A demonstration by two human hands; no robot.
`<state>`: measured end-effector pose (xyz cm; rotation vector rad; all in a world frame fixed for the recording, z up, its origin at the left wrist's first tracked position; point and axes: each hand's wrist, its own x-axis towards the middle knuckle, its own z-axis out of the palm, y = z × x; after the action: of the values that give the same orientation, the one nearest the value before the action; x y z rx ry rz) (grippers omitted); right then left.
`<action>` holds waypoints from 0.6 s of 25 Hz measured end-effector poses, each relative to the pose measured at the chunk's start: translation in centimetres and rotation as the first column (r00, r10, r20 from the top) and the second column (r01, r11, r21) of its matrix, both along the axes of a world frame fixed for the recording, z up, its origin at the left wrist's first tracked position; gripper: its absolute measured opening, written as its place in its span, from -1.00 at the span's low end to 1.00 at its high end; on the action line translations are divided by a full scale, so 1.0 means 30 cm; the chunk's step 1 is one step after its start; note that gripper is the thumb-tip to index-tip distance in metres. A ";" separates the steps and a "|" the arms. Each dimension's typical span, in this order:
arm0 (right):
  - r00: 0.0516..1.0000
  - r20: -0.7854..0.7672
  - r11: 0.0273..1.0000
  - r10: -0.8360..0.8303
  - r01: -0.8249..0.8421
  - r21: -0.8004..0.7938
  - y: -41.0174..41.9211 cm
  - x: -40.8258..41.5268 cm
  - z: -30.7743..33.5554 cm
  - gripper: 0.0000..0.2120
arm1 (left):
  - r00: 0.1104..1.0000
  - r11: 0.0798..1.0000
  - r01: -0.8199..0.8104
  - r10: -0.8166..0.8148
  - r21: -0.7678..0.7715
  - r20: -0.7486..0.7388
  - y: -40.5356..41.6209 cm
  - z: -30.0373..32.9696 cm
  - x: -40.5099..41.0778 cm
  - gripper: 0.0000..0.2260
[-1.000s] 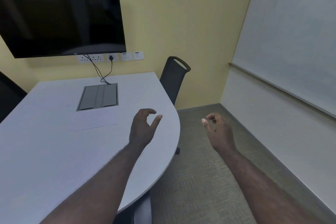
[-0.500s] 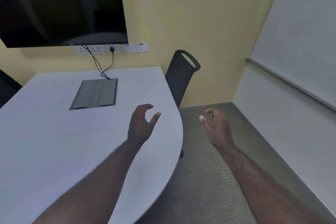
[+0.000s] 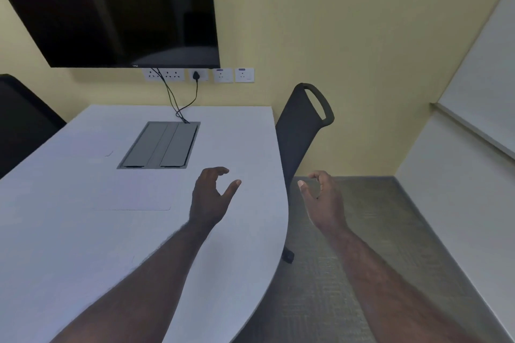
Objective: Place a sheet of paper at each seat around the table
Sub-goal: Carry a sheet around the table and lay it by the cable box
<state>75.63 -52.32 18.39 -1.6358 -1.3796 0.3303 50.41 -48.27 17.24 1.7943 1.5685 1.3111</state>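
A white sheet of paper (image 3: 133, 193) lies flat on the white table (image 3: 83, 245), just in front of the grey cable hatch (image 3: 160, 145). A faint second sheet (image 3: 96, 152) shows to the hatch's left. My left hand (image 3: 210, 198) hovers over the table to the right of the paper, fingers curled apart, holding nothing. My right hand (image 3: 322, 200) hangs past the table's rounded edge, above the carpet, also loosely open with nothing in it. A black chair (image 3: 301, 131) stands at the table's far right side, another dark chair (image 3: 22, 120) at the left.
A black wall screen (image 3: 117, 8) hangs above the table, with sockets (image 3: 198, 74) and cables running down to the hatch. A whiteboard (image 3: 485, 86) covers the right wall. Grey carpet (image 3: 334, 273) lies between table and right wall.
The view has shifted closer to the table and tilted, so the screen and chair sit higher and larger. Both hands stay open in nearly the same pose.
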 end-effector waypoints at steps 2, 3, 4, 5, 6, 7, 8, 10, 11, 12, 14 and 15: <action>0.999 -0.016 0.999 0.038 -0.038 -0.010 0.082 0.045 -0.017 -0.77 | 0.998 0.998 -0.055 0.055 -0.012 0.007 0.035 -0.015 0.041 -0.71; 0.998 -0.013 0.998 0.061 -0.061 -0.016 0.121 0.066 -0.023 -0.78 | 0.997 0.996 -0.082 0.082 -0.018 0.013 0.049 -0.022 0.058 -0.72; 0.996 -0.002 0.996 0.090 -0.090 -0.018 0.153 0.082 -0.026 -0.78 | 0.994 0.994 -0.110 0.110 -0.020 0.019 0.060 -0.027 0.071 -0.72; 0.993 0.001 0.993 0.119 -0.119 -0.022 0.190 0.096 -0.027 -0.79 | 0.990 0.990 -0.140 0.141 -0.022 0.025 0.072 -0.031 0.081 -0.72; 0.990 -0.004 0.990 0.141 -0.141 -0.027 0.224 0.106 -0.027 -0.79 | 0.985 0.986 -0.167 0.167 -0.028 0.033 0.080 -0.033 0.085 -0.72; 0.987 -0.007 0.986 0.162 -0.162 -0.029 0.256 0.109 -0.025 -0.79 | 0.981 0.981 -0.190 0.191 -0.033 0.040 0.088 -0.036 0.084 -0.72; 0.982 -0.003 0.982 0.187 -0.187 -0.032 0.284 0.110 -0.023 -0.78 | 0.976 0.976 -0.213 0.214 -0.035 0.043 0.094 -0.039 0.081 -0.72; 0.969 0.003 0.969 0.247 -0.246 -0.035 0.346 0.101 -0.024 -0.76 | 0.964 0.965 -0.261 0.263 -0.039 0.043 0.113 -0.042 0.072 -0.70; 0.963 0.003 0.962 0.270 -0.270 -0.038 0.380 0.092 -0.027 -0.76 | 0.958 0.958 -0.282 0.284 -0.044 0.045 0.126 -0.045 0.067 -0.70; 0.957 0.005 0.957 0.289 -0.288 -0.038 0.411 0.081 -0.029 -0.76 | 0.952 0.953 -0.299 0.301 -0.049 0.046 0.140 -0.048 0.061 -0.69; 0.945 0.001 0.944 0.326 -0.326 -0.040 0.474 0.051 -0.035 -0.77 | 0.943 0.942 -0.330 0.332 -0.060 0.032 0.173 -0.057 0.047 -0.68; 0.939 -0.005 0.939 0.343 -0.343 -0.037 0.507 0.033 -0.042 -0.77 | 0.938 0.937 -0.344 0.346 -0.066 0.030 0.192 -0.067 0.038 -0.68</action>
<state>76.62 -37.11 17.13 -1.4198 -1.6701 0.5612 51.54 -42.52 15.24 1.4902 1.9419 1.4247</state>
